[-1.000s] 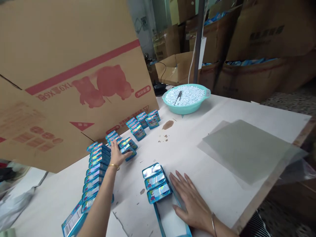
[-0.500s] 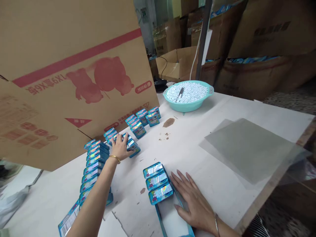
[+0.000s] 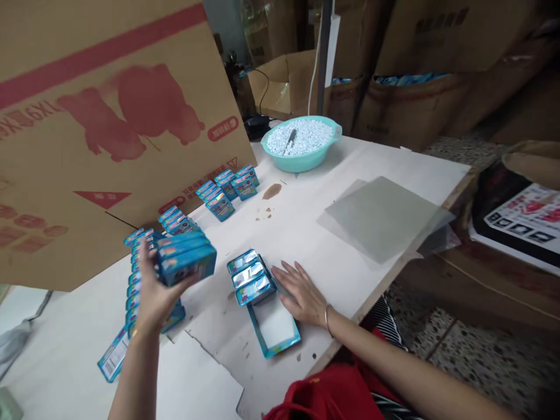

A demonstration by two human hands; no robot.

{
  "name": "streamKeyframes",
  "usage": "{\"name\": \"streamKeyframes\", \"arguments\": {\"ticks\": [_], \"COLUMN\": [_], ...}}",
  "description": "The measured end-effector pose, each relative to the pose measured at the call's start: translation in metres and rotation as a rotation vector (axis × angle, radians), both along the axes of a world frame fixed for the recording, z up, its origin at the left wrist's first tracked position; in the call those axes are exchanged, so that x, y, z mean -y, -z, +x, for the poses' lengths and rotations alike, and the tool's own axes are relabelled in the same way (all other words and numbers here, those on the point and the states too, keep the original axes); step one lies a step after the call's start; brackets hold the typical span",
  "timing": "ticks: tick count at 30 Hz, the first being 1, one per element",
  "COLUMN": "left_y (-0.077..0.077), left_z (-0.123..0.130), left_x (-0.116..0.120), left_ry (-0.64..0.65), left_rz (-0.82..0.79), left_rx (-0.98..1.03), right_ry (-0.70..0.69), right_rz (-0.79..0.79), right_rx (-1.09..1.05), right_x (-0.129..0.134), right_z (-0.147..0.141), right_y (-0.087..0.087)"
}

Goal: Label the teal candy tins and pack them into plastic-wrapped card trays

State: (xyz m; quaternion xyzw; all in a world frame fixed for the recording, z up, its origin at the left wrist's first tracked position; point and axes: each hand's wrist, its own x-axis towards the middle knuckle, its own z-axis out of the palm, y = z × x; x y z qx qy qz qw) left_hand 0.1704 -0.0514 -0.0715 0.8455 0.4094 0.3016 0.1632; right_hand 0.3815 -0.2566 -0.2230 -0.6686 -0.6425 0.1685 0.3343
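Observation:
A stack of small blue tins (image 3: pixel 188 256) is gripped in my left hand (image 3: pixel 155 297), raised above the table, thumb on one side and fingers on the other. My right hand (image 3: pixel 304 294) lies with fingers stretched along the right side of an open blue carton tray (image 3: pixel 275 348). Three blue tins (image 3: pixel 248 277) stand in the far end of that tray; its near end shows a bare white bottom. Behind my left hand runs a long row of blue tins (image 3: pixel 133 290), partly hidden by the hand. Shorter groups of tins (image 3: pixel 220 207) stand farther back.
A large cardboard box (image 3: pixel 131 175) walls off the back left. A turquoise basin (image 3: pixel 301 162) of white pellets sits at the far end. Clear plastic sheets (image 3: pixel 385 216) lie near the table's right edge. A flat blue printed carton (image 3: pixel 112 356) lies at left.
My left hand has lifted a stack of tins off the table and brought it nearer and to the left. My right hand stays beside the tray. The view has shifted right and down.

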Motion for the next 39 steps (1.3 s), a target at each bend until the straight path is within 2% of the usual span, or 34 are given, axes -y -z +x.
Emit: {"name": "streamKeyframes", "arguments": {"ticks": [2,4,7,9,12,15,24,27,33,36,39], "left_y": [-0.013,-0.016,-0.001,0.014,0.032,0.040,0.027,0.031,0.050,0.048,0.037], "left_z": [-0.027,-0.044,-0.041,-0.026,-0.002,0.010,0.032,0.042,0.038,0.035,0.044], "left_x": [0.053,0.101,0.151,0.165,0.166,0.163,0.176,0.172,0.156,0.157,0.170], "left_ry": [0.030,0.019,0.106,0.225,0.386,0.442,0.345,0.340,0.555,0.562,0.495], "left_rz": [-0.069,-0.083,-0.112,-0.088,0.019,0.117,0.185,0.240,0.196,0.236,0.256], "left_rx": [0.144,0.203,0.159,0.083,-0.095,-0.303,-0.709,-0.764,-0.759,-0.810,-0.912], "right_ry": [0.009,-0.003,-0.038,-0.055,-0.076,-0.086,-0.128,-0.140,-0.139,-0.122,-0.115], "right_rz": [0.003,-0.005,-0.010,-0.014,-0.027,-0.032,0.019,0.019,0.011,0.008,0.009], "right_rx": [-0.008,-0.005,0.009,0.011,0.004,0.002,-0.004,0.016,0.067,0.083,0.086], "right_x": [0.001,0.002,0.004,0.005,0.005,0.005,0.011,0.012,0.012,0.012,0.012], "right_z": [0.001,0.001,0.001,0.002,0.002,0.003,0.008,0.008,0.006,0.005,0.004], "right_y": [0.001,0.000,0.000,0.001,0.003,0.003,-0.001,0.000,0.000,-0.001,0.000]}}
